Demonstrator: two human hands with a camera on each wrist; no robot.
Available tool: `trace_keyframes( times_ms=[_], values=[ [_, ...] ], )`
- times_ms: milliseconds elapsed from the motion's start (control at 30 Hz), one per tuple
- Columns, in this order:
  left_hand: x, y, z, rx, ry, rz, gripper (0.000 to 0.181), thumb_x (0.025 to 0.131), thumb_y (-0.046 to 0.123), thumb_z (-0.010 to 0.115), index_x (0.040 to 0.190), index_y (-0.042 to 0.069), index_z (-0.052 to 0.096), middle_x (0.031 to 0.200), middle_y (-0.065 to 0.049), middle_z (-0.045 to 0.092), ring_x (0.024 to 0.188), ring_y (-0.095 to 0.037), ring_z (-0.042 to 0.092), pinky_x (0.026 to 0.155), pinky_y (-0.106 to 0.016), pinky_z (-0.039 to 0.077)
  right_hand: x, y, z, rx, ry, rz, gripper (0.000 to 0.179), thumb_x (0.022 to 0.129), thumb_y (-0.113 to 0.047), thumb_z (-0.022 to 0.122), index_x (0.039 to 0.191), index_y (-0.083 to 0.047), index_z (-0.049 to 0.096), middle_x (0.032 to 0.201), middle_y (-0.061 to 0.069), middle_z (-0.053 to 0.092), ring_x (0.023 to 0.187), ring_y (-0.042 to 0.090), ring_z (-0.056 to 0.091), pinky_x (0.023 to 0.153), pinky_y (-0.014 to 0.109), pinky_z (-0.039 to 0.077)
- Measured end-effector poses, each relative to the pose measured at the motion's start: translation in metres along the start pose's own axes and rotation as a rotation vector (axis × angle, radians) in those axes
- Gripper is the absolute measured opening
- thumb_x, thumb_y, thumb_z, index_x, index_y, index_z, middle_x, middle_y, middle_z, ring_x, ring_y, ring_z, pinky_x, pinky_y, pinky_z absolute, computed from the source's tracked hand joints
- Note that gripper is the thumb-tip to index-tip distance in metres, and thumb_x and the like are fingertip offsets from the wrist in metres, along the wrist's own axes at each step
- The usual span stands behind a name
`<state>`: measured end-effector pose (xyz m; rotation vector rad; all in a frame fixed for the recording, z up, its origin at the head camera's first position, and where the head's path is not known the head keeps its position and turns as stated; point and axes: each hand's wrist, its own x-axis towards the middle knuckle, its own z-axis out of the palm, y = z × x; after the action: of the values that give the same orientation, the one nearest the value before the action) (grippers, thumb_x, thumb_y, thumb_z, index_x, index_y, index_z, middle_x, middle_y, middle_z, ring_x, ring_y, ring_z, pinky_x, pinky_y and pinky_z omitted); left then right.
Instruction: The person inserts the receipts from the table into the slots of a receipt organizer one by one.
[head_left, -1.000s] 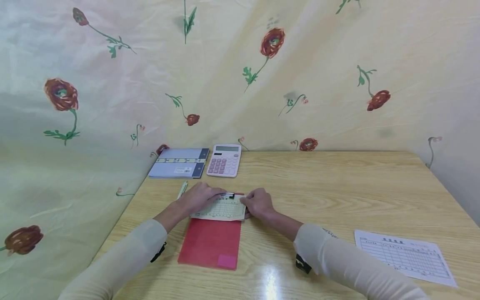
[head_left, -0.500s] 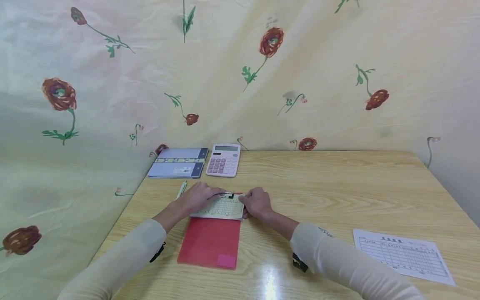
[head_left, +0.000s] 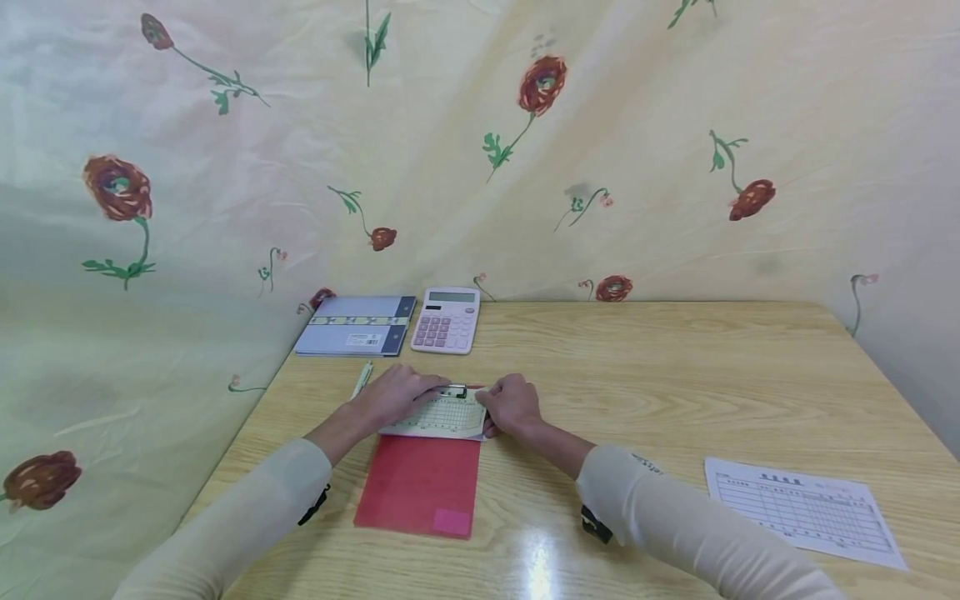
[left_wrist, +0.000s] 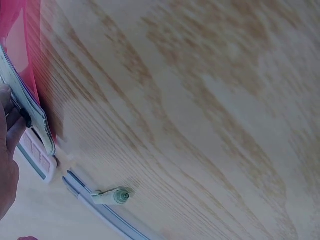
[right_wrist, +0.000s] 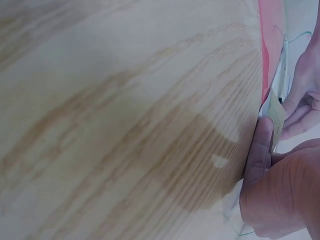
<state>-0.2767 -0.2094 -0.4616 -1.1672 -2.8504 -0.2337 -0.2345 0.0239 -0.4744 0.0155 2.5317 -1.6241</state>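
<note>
A red folder lies flat on the table, with a pink label near its lower right corner. Across its upper part rests a small stack of printed form sheets, under a metal clip with a black part. My left hand covers the stack's upper left and grips at the clip; in the left wrist view its fingers curl beside the clip's black end. My right hand pinches the right edge of the sheets, thumb on top. The right wrist view shows a corner of paper bent up beside a finger.
A pink calculator and blue-grey notebooks stand at the back left. A pale pen lies just left of my left hand. One loose printed form is on the wooden table at the right. Flowered cloth hangs behind.
Both hands keep nearly the same place and hold. The right hand and forearm have shifted very slightly left; the whole view has drifted a little.
</note>
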Motion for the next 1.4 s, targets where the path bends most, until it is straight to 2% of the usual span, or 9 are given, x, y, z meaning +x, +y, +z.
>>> trace_keyframes(
  times_ms=[233, 367, 500, 600, 700, 933, 1067, 1300, 1400],
  values=[
    [0.001, 0.002, -0.001, -0.011, -0.002, -0.005, 0.029, 0.104, 0.019, 0.072, 0.133, 0.014, 0.076, 0.092, -0.005, 0.079, 0.047, 0.003, 0.041, 0.048, -0.016, 0.032, 0.001, -0.001, -0.004, -0.006, -0.033, 0.034, 0.022, 0.103, -0.009, 0.068, 0.096, 0.011, 0.076, 0.056, 0.010, 0.067, 0.042, 0.013, 0.064, 0.047, 0.027, 0.056],
    [0.003, 0.002, 0.000, -0.020, -0.002, -0.011, 0.029, 0.104, 0.019, 0.073, 0.132, 0.014, 0.077, 0.086, -0.002, 0.077, 0.047, 0.002, 0.038, 0.048, -0.018, 0.031, 0.002, -0.005, -0.013, -0.001, -0.088, 0.067, 0.021, 0.103, -0.008, 0.069, 0.098, 0.010, 0.077, 0.058, 0.012, 0.069, 0.045, 0.014, 0.065, 0.050, 0.027, 0.057],
    [0.004, 0.002, 0.000, -0.016, -0.002, -0.016, 0.029, 0.103, 0.020, 0.073, 0.132, 0.014, 0.077, 0.082, -0.001, 0.076, 0.047, 0.001, 0.037, 0.048, -0.018, 0.029, 0.001, -0.008, -0.025, -0.010, -0.125, 0.056, 0.019, 0.100, -0.006, 0.073, 0.088, 0.009, 0.078, 0.064, 0.014, 0.071, 0.048, 0.016, 0.067, 0.052, 0.030, 0.059],
    [0.004, 0.003, 0.000, -0.020, -0.004, -0.022, 0.029, 0.104, 0.020, 0.073, 0.132, 0.015, 0.077, 0.090, -0.003, 0.079, 0.047, 0.002, 0.038, 0.048, -0.018, 0.029, 0.000, -0.009, -0.036, -0.026, -0.128, 0.040, 0.021, 0.098, -0.004, 0.075, 0.079, 0.008, 0.076, 0.067, 0.015, 0.071, 0.049, 0.018, 0.067, 0.054, 0.031, 0.060],
    [0.004, 0.004, 0.000, -0.035, -0.002, -0.022, 0.029, 0.104, 0.020, 0.073, 0.132, 0.015, 0.077, 0.098, -0.005, 0.080, 0.048, 0.002, 0.038, 0.049, -0.018, 0.030, 0.000, -0.007, -0.048, -0.050, -0.104, 0.004, 0.021, 0.097, -0.003, 0.075, 0.079, 0.008, 0.074, 0.068, 0.016, 0.072, 0.051, 0.020, 0.069, 0.055, 0.032, 0.060],
    [0.003, 0.003, 0.000, -0.022, 0.011, -0.025, 0.029, 0.103, 0.020, 0.074, 0.131, 0.015, 0.077, 0.082, -0.001, 0.076, 0.047, 0.001, 0.032, 0.048, -0.019, 0.026, 0.003, 0.004, -0.083, -0.110, -0.046, -0.154, 0.011, 0.096, -0.002, 0.074, 0.098, 0.009, 0.074, 0.081, 0.018, 0.077, 0.068, 0.028, 0.075, 0.064, 0.034, 0.062],
    [0.001, 0.003, 0.000, -0.018, 0.006, -0.029, 0.029, 0.103, 0.020, 0.074, 0.132, 0.016, 0.077, 0.075, 0.001, 0.072, 0.046, 0.000, 0.030, 0.048, -0.019, 0.025, 0.004, 0.012, -0.104, -0.094, -0.075, -0.215, 0.021, 0.097, -0.003, 0.074, 0.112, 0.012, 0.074, 0.099, 0.021, 0.078, 0.087, 0.034, 0.076, 0.075, 0.038, 0.062],
    [0.000, 0.002, 0.000, -0.011, 0.003, -0.020, 0.030, 0.103, 0.020, 0.074, 0.133, 0.016, 0.076, 0.089, -0.003, 0.078, 0.046, 0.001, 0.034, 0.048, -0.019, 0.026, 0.004, 0.030, -0.136, -0.059, -0.148, -0.292, 0.041, 0.101, -0.011, 0.074, 0.134, 0.012, 0.065, 0.123, 0.025, 0.073, 0.112, 0.039, 0.071, 0.098, 0.048, 0.056],
    [0.000, 0.001, 0.000, -0.009, 0.005, -0.012, 0.030, 0.103, 0.020, 0.074, 0.133, 0.015, 0.077, 0.087, -0.003, 0.078, 0.046, 0.000, 0.032, 0.048, -0.019, 0.026, 0.002, 0.037, -0.150, -0.029, -0.172, -0.290, 0.048, 0.101, -0.015, 0.075, 0.140, 0.010, 0.062, 0.132, 0.025, 0.069, 0.119, 0.039, 0.068, 0.102, 0.050, 0.054]
  ],
)
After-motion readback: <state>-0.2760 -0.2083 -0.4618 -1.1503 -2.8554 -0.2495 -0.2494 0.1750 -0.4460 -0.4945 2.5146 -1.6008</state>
